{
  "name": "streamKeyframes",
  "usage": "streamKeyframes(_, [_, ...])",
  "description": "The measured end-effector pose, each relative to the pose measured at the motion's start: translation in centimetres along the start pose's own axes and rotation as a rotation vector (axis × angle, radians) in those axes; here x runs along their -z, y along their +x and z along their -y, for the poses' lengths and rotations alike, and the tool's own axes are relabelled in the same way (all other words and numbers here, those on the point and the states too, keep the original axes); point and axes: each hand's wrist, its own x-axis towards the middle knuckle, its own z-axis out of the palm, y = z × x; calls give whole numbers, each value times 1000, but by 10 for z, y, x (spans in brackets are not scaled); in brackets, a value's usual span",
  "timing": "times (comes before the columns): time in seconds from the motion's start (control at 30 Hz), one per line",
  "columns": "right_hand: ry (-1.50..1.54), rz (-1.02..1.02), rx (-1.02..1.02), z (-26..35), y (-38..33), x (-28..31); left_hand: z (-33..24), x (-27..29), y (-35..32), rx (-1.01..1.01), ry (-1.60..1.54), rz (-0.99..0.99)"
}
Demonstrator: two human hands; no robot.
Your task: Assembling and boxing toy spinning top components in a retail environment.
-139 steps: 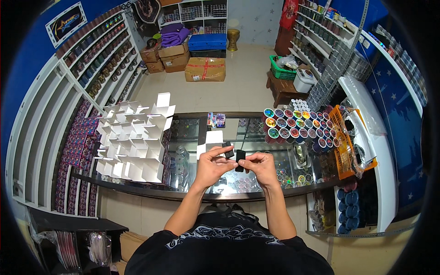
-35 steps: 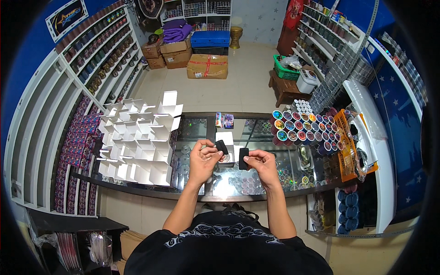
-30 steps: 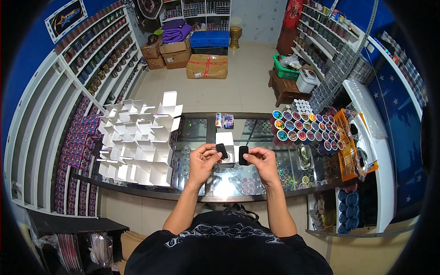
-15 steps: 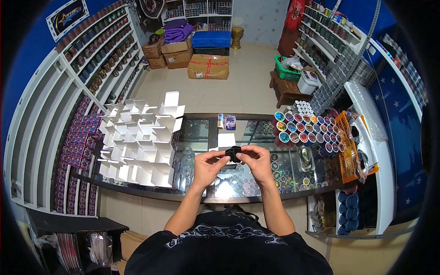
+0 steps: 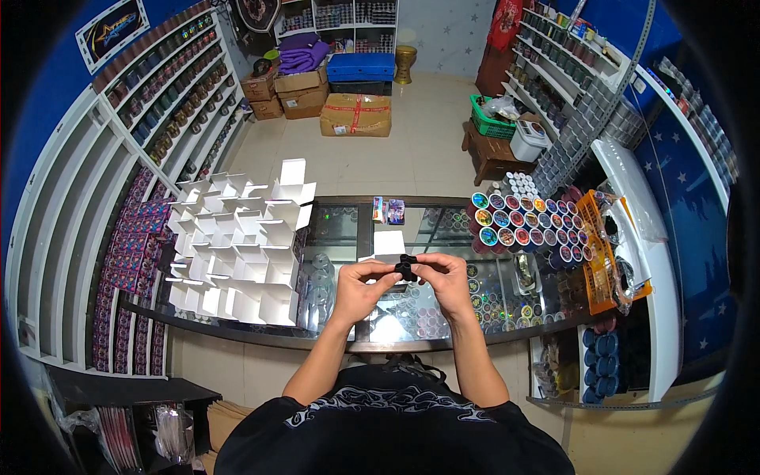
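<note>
Above a glass table (image 5: 261,336), from left to right: open white boxes (image 5: 237,245) stand stacked; the left hand (image 5: 360,289) and right hand (image 5: 447,277), apart a second ago with one black piece each, now meet, pinching one small black object (image 5: 406,269). Colourful jars (image 5: 522,226) sit farther right. The two pieces appear joined.

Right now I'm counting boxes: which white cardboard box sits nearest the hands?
The lone small white cardboard box just behind the hands, apart from the stacked cluster at left.
</note>
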Motion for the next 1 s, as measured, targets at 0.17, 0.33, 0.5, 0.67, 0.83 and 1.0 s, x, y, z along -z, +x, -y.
streamKeyframes(0.17, [48,45,-65,2,1,3,0,0,1,7,5,13])
streamKeyframes(0.33, [86,68,-72,-3,2,4,3,1,1,-14,22,45])
streamKeyframes(0.5, [128,133,-105,-2,3,5,-3,-3,0,41,33,8])
streamKeyframes(0.67, [86,152,-101,2,4,5,-2,-4,-1,26,73,-25])
streamKeyframes(0.83, [72,176,-97,3,6,6,-3,-4,0,13,119,-29])
streamKeyframes(1.0, [62,206,-88,6,5,6,-6,-4,3,58,-17,-15])
